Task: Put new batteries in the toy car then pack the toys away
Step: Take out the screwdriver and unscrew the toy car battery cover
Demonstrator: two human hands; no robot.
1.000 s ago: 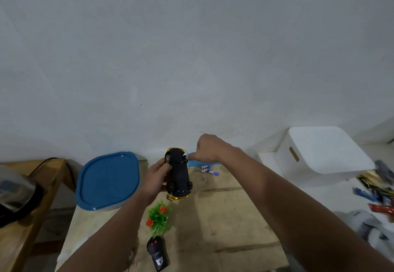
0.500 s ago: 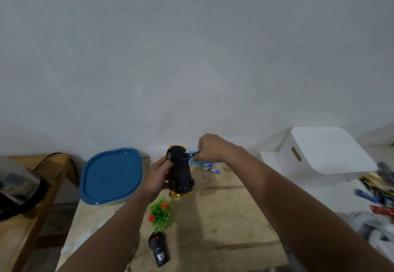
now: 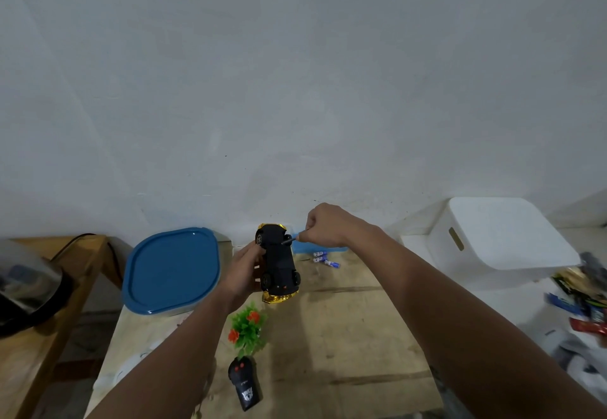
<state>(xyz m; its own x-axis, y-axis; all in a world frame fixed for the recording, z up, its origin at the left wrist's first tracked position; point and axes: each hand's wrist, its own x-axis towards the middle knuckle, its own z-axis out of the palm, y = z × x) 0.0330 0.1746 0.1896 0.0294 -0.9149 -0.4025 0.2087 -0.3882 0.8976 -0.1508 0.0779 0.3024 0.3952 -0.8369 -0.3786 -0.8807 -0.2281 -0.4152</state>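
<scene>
The toy car [image 3: 278, 262] is glossy gold plastic with a matte black underside, flipped belly-up and held above the far end of the pale, scuffed wooden desk [image 3: 345, 336] by the left hand [image 3: 244, 269], which wraps its side. The right hand [image 3: 323, 226] is fisted around a thin screwdriver [image 3: 290, 240], wrist bent, tip touching the chassis near the far wheels. Around it: small blue-and-white batteries [image 3: 323, 258] just right of the car, a rounded blue lid [image 3: 172, 269] on a tub to the left, a little plastic plant [image 3: 248, 328] and a black remote [image 3: 244, 382] nearer me.
</scene>
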